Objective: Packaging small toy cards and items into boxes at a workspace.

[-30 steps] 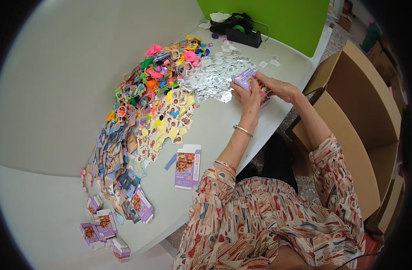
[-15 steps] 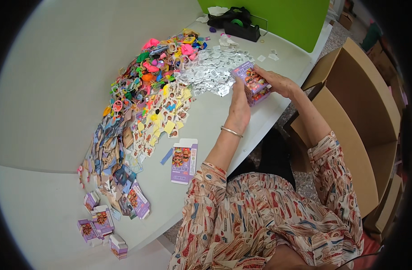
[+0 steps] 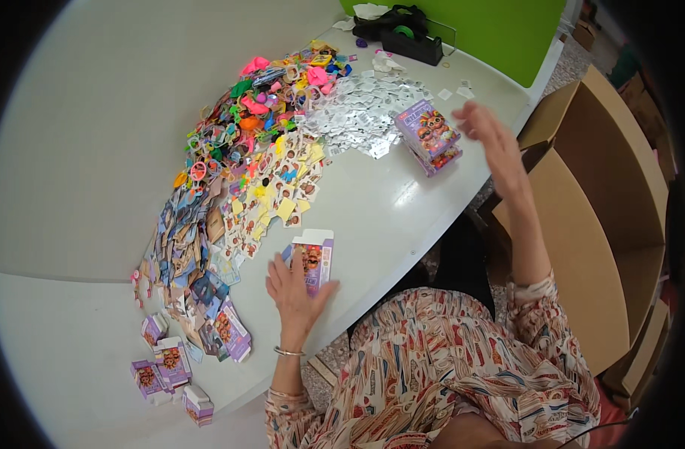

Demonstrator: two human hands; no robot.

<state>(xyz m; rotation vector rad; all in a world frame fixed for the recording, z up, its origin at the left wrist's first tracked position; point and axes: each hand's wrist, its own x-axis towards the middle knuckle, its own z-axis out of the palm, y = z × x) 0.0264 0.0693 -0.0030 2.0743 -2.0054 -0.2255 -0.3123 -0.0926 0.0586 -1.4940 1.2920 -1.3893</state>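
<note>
A flat purple carton (image 3: pixel 321 258) with a printed front and an opened white end flap lies near the table's front edge. My left hand (image 3: pixel 292 295) is over it, fingers spread, partly covering it; whether it touches the carton I cannot tell. Farther right stands a small stack of purple printed boxes (image 3: pixel 430 131), released and sitting beside a heap of small silvery packets. Just right of that stack, my right hand (image 3: pixel 496 150) is raised with loosely bent fingers and holds nothing. A thin blue strip is mostly hidden behind the left hand.
Colourful small trinkets (image 3: pixel 256 105), silvery packets (image 3: pixel 365 108), sticker cards (image 3: pixel 283 183) and folded leaflets (image 3: pixel 182 232) form a long heap. Several purple boxes (image 3: pixel 170 363) sit at lower left. A tape dispenser (image 3: pixel 413 45) stands at the back; a large open cardboard box (image 3: pixel 582 224) is at right.
Both hands have let go of the stacked boxes, which remain on the table. My left hand has moved down-left to the flat carton; my right hand has drawn slightly away to the right.
</note>
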